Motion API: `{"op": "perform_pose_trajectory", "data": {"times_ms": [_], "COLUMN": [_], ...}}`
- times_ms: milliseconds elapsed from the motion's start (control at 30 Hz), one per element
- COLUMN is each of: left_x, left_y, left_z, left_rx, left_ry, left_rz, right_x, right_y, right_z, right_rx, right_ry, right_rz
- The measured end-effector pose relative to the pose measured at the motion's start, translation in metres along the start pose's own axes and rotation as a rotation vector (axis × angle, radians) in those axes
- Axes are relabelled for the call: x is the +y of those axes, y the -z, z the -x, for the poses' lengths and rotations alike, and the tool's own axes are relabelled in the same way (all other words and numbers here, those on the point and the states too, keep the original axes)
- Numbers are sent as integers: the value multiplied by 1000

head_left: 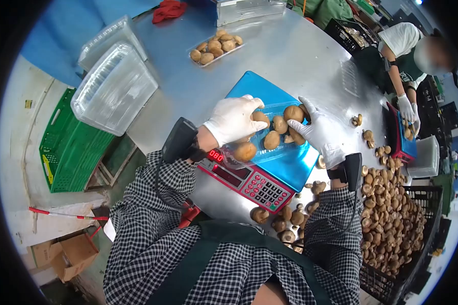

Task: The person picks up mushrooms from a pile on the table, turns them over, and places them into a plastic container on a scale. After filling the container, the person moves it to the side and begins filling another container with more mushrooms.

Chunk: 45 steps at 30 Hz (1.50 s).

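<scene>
A digital scale with a blue plate (pixel 299 165) and a red keypad panel (pixel 262 188) stands before me. On it a clear plastic tray (pixel 275 154) holds several brown mushrooms (pixel 272 140). My left hand (pixel 234 120), in a white glove, curls its fingers round a mushroom (pixel 260 118) at the tray's left side. Opposite, my gloved right hand (pixel 320 133) has thumb and fingers about a mushroom (pixel 293 114) at the tray's right end. Part of each grip is hidden by the fingers. Red digits glow on the scale's display (pixel 216 155).
A filled mushroom tray (pixel 216 48) sits farther back. Stacked clear trays (pixel 118 89) stand left, above a green crate (pixel 68 147). Loose mushrooms (pixel 387 218) pile up right by a black crate (pixel 427 203). A co-worker's gloved hands (pixel 408 113) are over another scale (pixel 399 140).
</scene>
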<state>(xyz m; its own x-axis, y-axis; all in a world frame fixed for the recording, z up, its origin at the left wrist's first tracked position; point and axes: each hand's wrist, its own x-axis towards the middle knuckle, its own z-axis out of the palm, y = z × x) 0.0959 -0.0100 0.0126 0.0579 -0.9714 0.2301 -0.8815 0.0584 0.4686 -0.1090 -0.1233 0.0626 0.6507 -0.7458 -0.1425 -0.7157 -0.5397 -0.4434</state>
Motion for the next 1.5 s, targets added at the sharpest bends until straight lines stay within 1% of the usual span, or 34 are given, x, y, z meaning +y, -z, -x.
{"op": "perform_pose_trajectory", "data": {"times_ms": [33,100,200,300,367,467,533,567,633,700,833,867,900,967,1033,1100,1133,1200,1233,1300,1367,1500], "left_x": [-2,-7,-7,-2,4,17,24,25,22,21,21,21,19,14,13,12,11,11,12,14,14,13], "left_y": [-1,-3,-4,-1,6,12,6,1,-17,-23,-13,-9,-10,-14,-16,-13,-15,-17,-17,-15,-15,-10], "left_z": [0,0,1,-1,-6,-24,-40,-47,-58,-64,-69,-70,-71,-74,-73,-71,-70,-69,-70,-70,-68,-74], "left_rx": [-3,-30,-21,-17,-13,-55,-22,-18,-142,-148,-170,-172,-179,-323,-315,-319,-324,-259,-259,-293,-272,-359], "left_ry": [-5,-29,-24,-11,-8,-33,-168,-165,-214,-232,-120,-74,-76,21,9,-42,-37,-119,-111,-118,-145,-113], "left_rz": [6,14,19,12,7,91,66,67,69,65,116,125,123,75,82,-7,-7,-88,-88,-201,-147,-111], "right_x": [7,22,26,27,26,17,16,18,26,35,34,34,35,37,35,31,32,38,39,40,38,41], "right_y": [-3,-11,-11,-10,-7,2,3,1,-4,-10,-9,-10,-10,-12,-10,-7,-9,-9,-9,-13,-17,-23], "right_z": [-1,-2,3,5,5,7,6,5,2,1,5,5,4,1,-3,-5,-4,-4,-4,-3,-3,-4], "right_rx": [0,41,51,57,44,12,-5,-15,-24,39,52,71,90,88,79,16,10,40,33,63,19,79], "right_ry": [-8,39,-22,-21,-9,-10,-22,-34,-42,12,-58,0,61,73,88,60,60,81,86,50,53,111], "right_rz": [3,-118,-121,-164,-148,-102,-67,-75,-79,-136,-178,-99,-17,16,50,29,25,-8,-9,-17,21,111]}}
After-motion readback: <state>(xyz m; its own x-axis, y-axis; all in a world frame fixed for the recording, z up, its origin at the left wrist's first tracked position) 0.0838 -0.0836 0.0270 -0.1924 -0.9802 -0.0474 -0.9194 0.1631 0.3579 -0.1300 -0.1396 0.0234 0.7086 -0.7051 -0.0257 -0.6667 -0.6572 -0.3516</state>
